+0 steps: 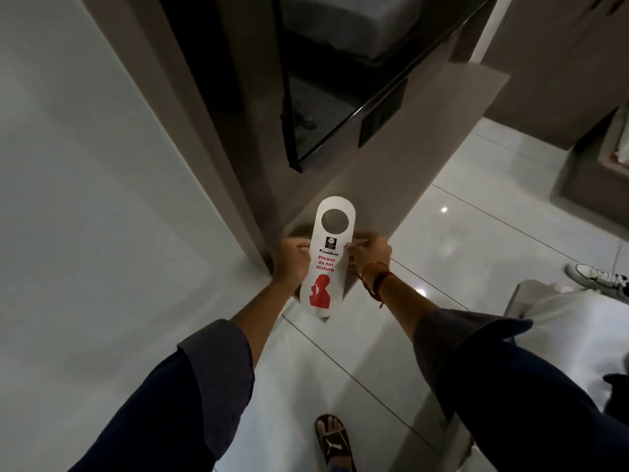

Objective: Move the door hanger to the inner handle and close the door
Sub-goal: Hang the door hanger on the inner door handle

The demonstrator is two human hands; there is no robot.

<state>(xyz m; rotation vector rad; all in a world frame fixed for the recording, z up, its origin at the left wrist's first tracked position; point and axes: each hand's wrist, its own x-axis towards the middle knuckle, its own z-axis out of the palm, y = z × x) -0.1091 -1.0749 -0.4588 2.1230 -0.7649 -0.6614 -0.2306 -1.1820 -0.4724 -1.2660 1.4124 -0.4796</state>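
Observation:
The door hanger is a long white card with a round hole at the top, red "Please do not disturb" text and a red figure. I hold it upright in front of me, its printed side facing me. My left hand pinches its left edge and my right hand pinches its right edge, both at mid-height. Red threads circle my right wrist. Behind the card stands a brown-grey panel with a dark mirror or glass above it. No door handle shows in this view.
A white glossy wall fills the left side. The floor is pale shiny tile. My sandalled foot is at the bottom centre. Another person's sneaker and light trouser leg are at the right edge.

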